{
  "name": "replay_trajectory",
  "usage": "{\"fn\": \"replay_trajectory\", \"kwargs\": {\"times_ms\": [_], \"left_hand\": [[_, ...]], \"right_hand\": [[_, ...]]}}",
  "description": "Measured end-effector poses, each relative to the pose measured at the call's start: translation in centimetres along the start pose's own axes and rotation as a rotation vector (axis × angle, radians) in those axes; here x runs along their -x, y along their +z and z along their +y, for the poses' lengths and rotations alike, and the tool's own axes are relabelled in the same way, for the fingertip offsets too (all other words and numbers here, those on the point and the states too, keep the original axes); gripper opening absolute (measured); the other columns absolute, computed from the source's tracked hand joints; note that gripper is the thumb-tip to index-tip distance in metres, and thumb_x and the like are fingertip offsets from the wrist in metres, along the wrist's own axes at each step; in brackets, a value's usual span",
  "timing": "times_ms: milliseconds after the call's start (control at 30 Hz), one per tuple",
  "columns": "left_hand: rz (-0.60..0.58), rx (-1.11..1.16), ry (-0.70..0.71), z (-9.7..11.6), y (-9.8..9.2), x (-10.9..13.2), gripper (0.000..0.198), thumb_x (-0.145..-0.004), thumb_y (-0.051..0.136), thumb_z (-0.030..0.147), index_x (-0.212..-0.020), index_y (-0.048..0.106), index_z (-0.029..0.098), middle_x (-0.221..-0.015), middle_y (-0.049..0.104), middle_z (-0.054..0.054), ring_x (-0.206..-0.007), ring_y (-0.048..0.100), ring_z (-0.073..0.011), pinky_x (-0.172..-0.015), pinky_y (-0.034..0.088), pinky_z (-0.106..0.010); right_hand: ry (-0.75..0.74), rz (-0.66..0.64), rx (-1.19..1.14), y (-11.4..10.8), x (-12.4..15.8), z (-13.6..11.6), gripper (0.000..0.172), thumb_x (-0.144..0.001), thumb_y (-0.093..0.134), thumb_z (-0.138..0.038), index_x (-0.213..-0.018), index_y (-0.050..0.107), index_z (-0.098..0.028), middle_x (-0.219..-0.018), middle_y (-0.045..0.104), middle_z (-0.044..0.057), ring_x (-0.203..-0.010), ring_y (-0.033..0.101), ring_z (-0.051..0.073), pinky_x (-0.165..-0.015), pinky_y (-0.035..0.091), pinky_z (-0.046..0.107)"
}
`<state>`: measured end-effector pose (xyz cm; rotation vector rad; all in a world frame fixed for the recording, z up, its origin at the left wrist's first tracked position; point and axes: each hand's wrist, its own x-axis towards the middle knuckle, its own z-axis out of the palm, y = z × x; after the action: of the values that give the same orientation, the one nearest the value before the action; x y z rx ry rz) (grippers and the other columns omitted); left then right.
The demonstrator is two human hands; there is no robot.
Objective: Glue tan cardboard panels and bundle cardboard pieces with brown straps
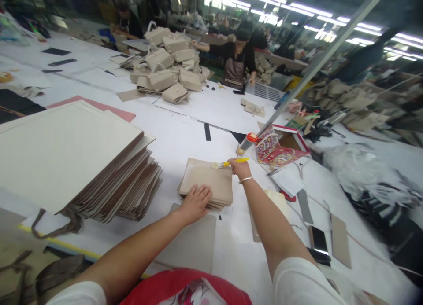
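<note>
A short stack of beige panels [211, 175] lies on the white table in front of me. My left hand [195, 203] rests flat on the near edge of the top panel, fingers stretched out. In my right hand [241, 167] is a yellow-handled brush [236, 162], its pale bristles touching the top panel near the far edge. A whitish wet-looking line runs along the panel's far and left edges. Beyond my right hand stands a bottle with a red-orange cap [251, 137]. A grey board [191, 243] lies flat below my left forearm.
Left stands a tall stack of large boards [76, 151]. A beige bag pile [168, 60] sits at the back, near a co-worker [238, 54]. Right are a patterned red box [280, 146], a slanted metal pole [307, 71], a phone [319, 239] and clear plastic [355, 168].
</note>
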<state>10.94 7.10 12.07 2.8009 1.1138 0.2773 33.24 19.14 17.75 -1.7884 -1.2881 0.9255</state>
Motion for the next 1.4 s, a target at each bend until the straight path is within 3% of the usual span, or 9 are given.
{"fn": "replay_trajectory", "kwargs": {"times_ms": [167,367,567,700,833,967,1100,1300,1400], "left_hand": [[0.032,0.012,0.003,0.2,0.3,-0.1,0.063,-0.083,0.046,0.050,-0.135,0.038,0.014,-0.143,0.036,-0.010,-0.132,0.028,-0.0268,-0.111,0.014,-0.047],[0.034,-0.015,-0.009,0.6,0.4,-0.1,0.063,-0.083,0.049,0.048,-0.134,0.039,0.013,-0.142,0.037,-0.012,-0.130,0.030,-0.0277,-0.110,0.015,-0.048],[0.003,-0.003,-0.014,0.7,0.0,-0.2,0.062,-0.082,0.050,0.046,-0.134,0.039,0.013,-0.142,0.038,-0.013,-0.131,0.030,-0.0283,-0.110,0.016,-0.049],[0.001,0.017,-0.012,0.6,0.3,-0.3,0.065,-0.081,0.052,0.045,-0.134,0.038,0.012,-0.142,0.037,-0.014,-0.132,0.028,-0.0281,-0.110,0.015,-0.047],[-0.016,0.032,-0.030,0.9,0.6,-0.5,0.067,-0.080,0.054,0.041,-0.135,0.035,0.008,-0.143,0.033,-0.017,-0.133,0.028,-0.0280,-0.111,0.017,-0.043],[-0.010,0.081,-0.059,1.1,0.3,-0.6,0.067,-0.078,0.057,0.039,-0.133,0.038,0.005,-0.141,0.036,-0.019,-0.132,0.029,-0.0306,-0.110,0.019,-0.045],[0.007,0.150,-0.058,0.9,-0.2,-0.6,0.058,-0.078,0.059,0.034,-0.129,0.045,0.011,-0.134,0.046,-0.016,-0.129,0.034,-0.0307,-0.108,0.025,-0.046],[-0.037,0.155,-0.144,1.4,0.5,-0.9,0.045,-0.085,0.049,0.026,-0.127,0.049,0.012,-0.129,0.051,-0.016,-0.122,0.043,-0.0322,-0.103,0.033,-0.048],[0.006,0.156,-0.115,1.7,0.8,-1.0,0.043,-0.088,0.041,0.025,-0.130,0.044,0.015,-0.132,0.048,-0.014,-0.125,0.040,-0.0310,-0.105,0.030,-0.047]], "right_hand": [[-0.045,0.137,0.118,-6.3,3.0,1.3,0.016,-0.073,0.055,-0.031,-0.073,0.061,-0.017,-0.049,0.050,-0.004,-0.041,0.045,0.011,-0.043,0.038,0.023],[-0.637,-0.142,0.685,-5.1,8.5,1.9,0.025,-0.086,0.049,-0.030,-0.101,0.064,-0.017,-0.088,0.061,0.008,-0.078,0.057,0.016,-0.073,0.044,0.027],[-0.682,-0.370,0.802,-6.5,17.7,2.0,0.025,-0.090,0.044,-0.030,-0.107,0.059,-0.018,-0.088,0.058,0.007,-0.074,0.056,0.014,-0.068,0.044,0.025],[-0.660,-0.166,0.631,-7.4,17.4,-0.1,0.023,-0.091,0.044,-0.032,-0.104,0.059,-0.020,-0.086,0.062,0.005,-0.077,0.059,0.014,-0.073,0.046,0.025],[-0.548,0.093,0.747,-3.1,11.0,-2.0,0.025,-0.090,0.042,-0.029,-0.103,0.060,-0.016,-0.095,0.065,0.009,-0.090,0.060,0.018,-0.082,0.045,0.029],[-0.390,-0.017,1.002,5.1,7.2,-3.7,0.027,-0.091,0.039,-0.028,-0.097,0.062,-0.015,-0.090,0.065,0.010,-0.082,0.061,0.020,-0.073,0.045,0.029],[-0.599,-0.193,0.952,10.4,8.0,-5.5,0.030,-0.092,0.038,-0.032,-0.109,0.058,-0.017,-0.095,0.063,0.008,-0.083,0.060,0.017,-0.073,0.044,0.025],[-0.874,-0.561,0.780,8.1,12.5,-5.2,0.028,-0.088,0.044,-0.030,-0.109,0.060,-0.017,-0.092,0.063,0.009,-0.081,0.059,0.017,-0.075,0.045,0.026],[-0.833,-0.536,0.517,5.9,14.9,-5.0,0.023,-0.085,0.048,-0.030,-0.100,0.063,-0.020,-0.094,0.066,0.007,-0.087,0.060,0.018,-0.079,0.046,0.029]]}}
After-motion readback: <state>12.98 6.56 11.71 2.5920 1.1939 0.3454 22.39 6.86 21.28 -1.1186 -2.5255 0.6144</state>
